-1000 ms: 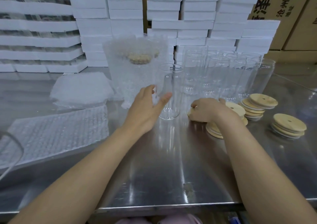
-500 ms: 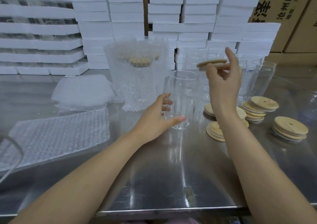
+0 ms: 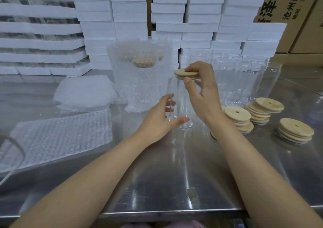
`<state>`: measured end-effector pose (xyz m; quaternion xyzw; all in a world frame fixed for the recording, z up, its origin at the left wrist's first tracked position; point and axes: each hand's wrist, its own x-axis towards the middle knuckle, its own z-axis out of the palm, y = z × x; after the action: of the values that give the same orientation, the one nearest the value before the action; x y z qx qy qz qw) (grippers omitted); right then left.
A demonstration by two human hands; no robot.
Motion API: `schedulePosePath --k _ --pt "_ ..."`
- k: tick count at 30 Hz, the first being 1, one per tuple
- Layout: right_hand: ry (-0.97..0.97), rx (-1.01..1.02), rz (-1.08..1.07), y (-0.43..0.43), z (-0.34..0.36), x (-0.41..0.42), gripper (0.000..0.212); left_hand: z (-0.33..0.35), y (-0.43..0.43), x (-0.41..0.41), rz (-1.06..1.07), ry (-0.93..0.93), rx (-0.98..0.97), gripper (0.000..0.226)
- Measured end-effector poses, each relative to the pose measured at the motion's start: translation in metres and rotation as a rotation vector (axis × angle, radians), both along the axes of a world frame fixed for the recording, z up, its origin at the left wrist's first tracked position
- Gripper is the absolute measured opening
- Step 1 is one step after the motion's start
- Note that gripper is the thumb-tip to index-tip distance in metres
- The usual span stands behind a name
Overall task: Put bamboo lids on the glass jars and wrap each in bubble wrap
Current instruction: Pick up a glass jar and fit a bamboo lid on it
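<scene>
Steel table (image 3: 166, 184); one lid (image 3: 183, 73) between right fingers (image 3: 194, 68), left fingers (image 3: 181, 120) around one jar (image 3: 180, 98).

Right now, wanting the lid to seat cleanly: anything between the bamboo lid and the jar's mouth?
Nothing visible. The right hand holds the bamboo lid at the mouth of the glass jar; the left hand grips it low.

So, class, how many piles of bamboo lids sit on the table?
3 in plain view: far-right pile, middle pile, and left pile by the right hand, whose arm may hide another.
</scene>
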<state>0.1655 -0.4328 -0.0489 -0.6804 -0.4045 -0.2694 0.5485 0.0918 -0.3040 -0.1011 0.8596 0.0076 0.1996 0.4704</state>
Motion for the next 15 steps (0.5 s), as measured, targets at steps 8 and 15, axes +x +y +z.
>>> schedulePosePath --k 8,15 --pt "0.026 -0.004 0.059 0.016 -0.010 0.006 0.028 0.005 0.005 -0.002 0.032 0.030 0.050 0.090" --pt "0.061 -0.006 0.075 0.018 -0.016 0.005 0.039 0.045 0.041 -0.020 0.566 0.097 0.445 0.064"
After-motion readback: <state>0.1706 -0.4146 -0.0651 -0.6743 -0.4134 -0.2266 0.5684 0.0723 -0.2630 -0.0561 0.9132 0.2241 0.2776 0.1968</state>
